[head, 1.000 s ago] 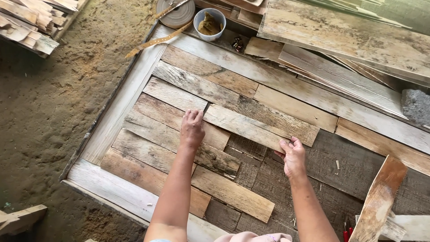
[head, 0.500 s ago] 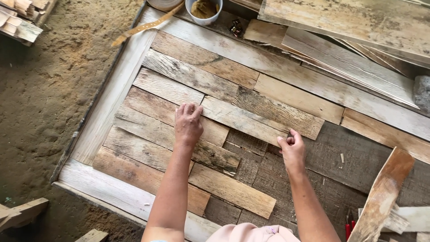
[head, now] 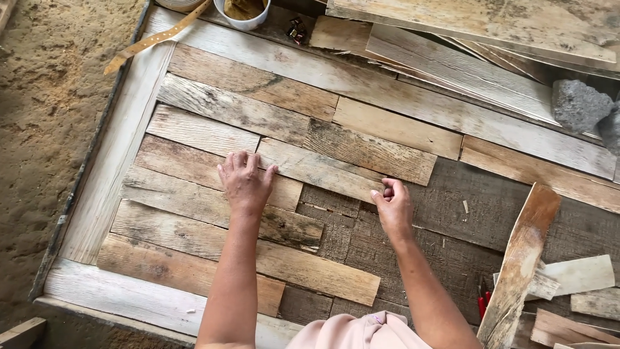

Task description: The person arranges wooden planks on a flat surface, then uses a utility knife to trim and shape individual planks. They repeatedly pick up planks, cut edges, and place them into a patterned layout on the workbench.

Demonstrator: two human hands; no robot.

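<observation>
A large framed wooden panel lies flat, covered on its left part with rows of weathered planks. My left hand rests flat, fingers spread, on the planks at the left end of a pale short plank. My right hand touches the right end of that same plank with thumb and fingertips, above the dark bare backing board. Neither hand lifts anything.
A white cup with brown paste stands at the panel's top edge. A stack of long grey boards lies at the upper right with a grey stone on it. Loose plank offcuts lie at the lower right. Sawdust-covered ground is on the left.
Both hands have stayed on the pale short plank and shifted slightly; the camera has moved closer and down, so the panel fills more of the view.
</observation>
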